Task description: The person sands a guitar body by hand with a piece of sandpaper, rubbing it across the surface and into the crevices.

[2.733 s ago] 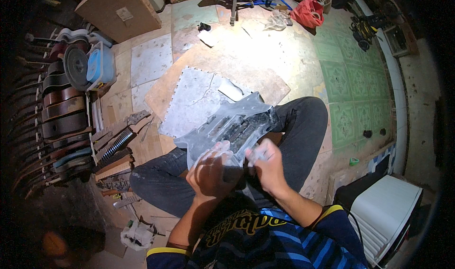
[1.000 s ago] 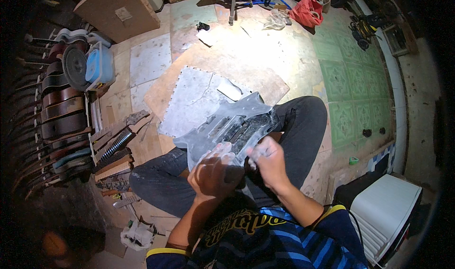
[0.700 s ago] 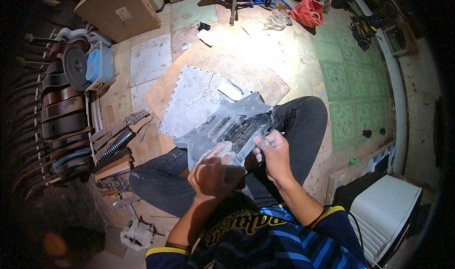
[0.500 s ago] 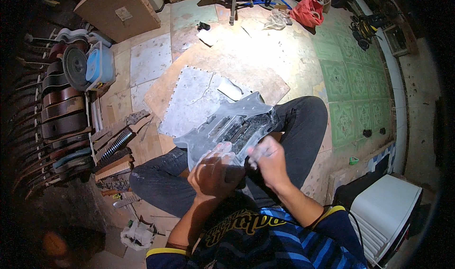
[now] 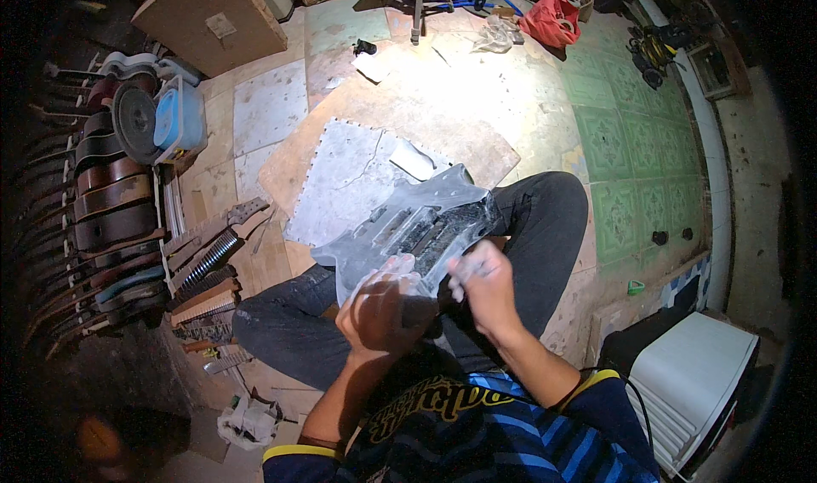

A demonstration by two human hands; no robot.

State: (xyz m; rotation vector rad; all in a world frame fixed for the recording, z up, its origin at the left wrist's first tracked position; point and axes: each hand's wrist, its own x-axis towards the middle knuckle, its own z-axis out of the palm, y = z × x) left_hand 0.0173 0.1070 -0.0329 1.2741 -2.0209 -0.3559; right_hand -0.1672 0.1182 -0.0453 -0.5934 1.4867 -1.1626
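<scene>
A grey, dust-covered electric guitar body [image 5: 362, 249] with routed slots and cavities rests across my crossed legs. My left hand [image 5: 379, 308] lies over its near side, fingers on the top face, gripping that edge and steadying it. At the near right edge of the body is my right hand [image 5: 483, 283]. Its whitened fingers are curled and pressed together against the edge; whatever they hold is hidden. Just beyond the body, a curled white piece [image 5: 414, 160] lies on a grey foam mat [image 5: 336, 172].
On the left, several guitar bodies [image 5: 115, 181] stand in a rack beside a clear bin with a blue tub [image 5: 173, 121]. Rasps and a guitar neck [image 5: 247, 211] lie by my left knee. A white appliance [image 5: 694, 381] stands at right; a red bag [image 5: 551, 22] lies far off.
My right hand has shifted very slightly at the guitar body's edge. My left hand and the guitar body look almost unmoved.
</scene>
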